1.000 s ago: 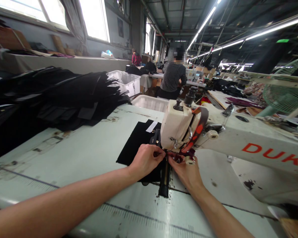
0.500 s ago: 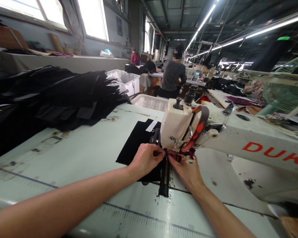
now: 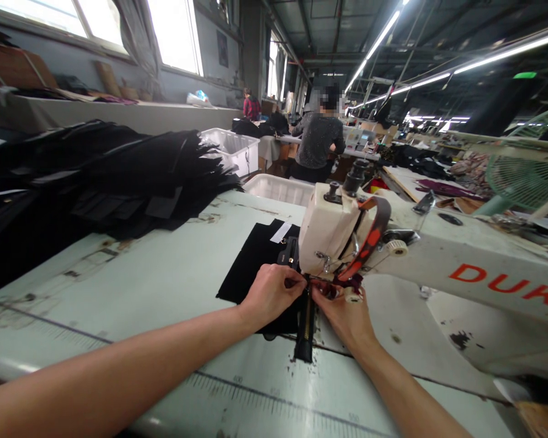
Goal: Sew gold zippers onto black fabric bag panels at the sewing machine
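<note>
A strip of black zipper (image 3: 306,331) with brass-coloured teeth lies over a black fabric piece (image 3: 242,267) under the sewing machine head (image 3: 326,228). My left hand (image 3: 274,292) rests on the fabric, its thumb and forefinger pinched at the zipper's left edge close to the needle area. From the right, my right hand (image 3: 347,313) has its fingers closed at the zipper's other edge, partly behind a small white knob (image 3: 353,295). The fingertips of both hands nearly meet. The needle and presser foot are mostly hidden. A white label (image 3: 281,232) lies on the fabric's far end.
A big pile of black fabric pieces (image 3: 119,176) covers the table's left back. Behind the pale green table (image 3: 164,280) stand white plastic bins (image 3: 281,187). A person (image 3: 319,143) sits farther back, facing away. At right is a green fan (image 3: 520,182).
The whole view has shifted slightly. Both hands keep their hold beside the needle area, and the zipper and fabric show no clear movement.
</note>
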Tool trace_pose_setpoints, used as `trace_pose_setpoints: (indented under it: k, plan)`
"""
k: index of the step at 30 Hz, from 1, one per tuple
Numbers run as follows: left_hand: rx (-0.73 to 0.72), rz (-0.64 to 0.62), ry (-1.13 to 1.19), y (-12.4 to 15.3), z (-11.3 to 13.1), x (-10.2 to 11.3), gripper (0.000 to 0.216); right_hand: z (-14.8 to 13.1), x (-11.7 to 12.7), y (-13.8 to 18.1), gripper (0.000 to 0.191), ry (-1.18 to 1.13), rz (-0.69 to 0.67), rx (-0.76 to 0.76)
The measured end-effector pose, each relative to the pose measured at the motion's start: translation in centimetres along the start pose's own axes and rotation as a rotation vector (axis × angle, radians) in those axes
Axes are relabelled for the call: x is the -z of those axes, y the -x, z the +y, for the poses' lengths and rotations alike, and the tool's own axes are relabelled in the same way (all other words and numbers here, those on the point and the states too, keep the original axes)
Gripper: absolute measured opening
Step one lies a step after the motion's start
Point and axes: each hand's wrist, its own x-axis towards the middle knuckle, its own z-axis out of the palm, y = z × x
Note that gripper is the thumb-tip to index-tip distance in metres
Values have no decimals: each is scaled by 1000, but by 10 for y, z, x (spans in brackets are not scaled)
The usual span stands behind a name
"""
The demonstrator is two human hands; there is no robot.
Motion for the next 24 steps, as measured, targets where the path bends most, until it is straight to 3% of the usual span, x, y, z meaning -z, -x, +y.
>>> trace_pose_setpoints:
  k: [7,24]
  plan:
    - [-4,1,-13,1,2,1,15,-2,3,1,20,48,44,2]
    - [-13,25,-68,0,3,0,14,2,0,1,22,66,-20,28]
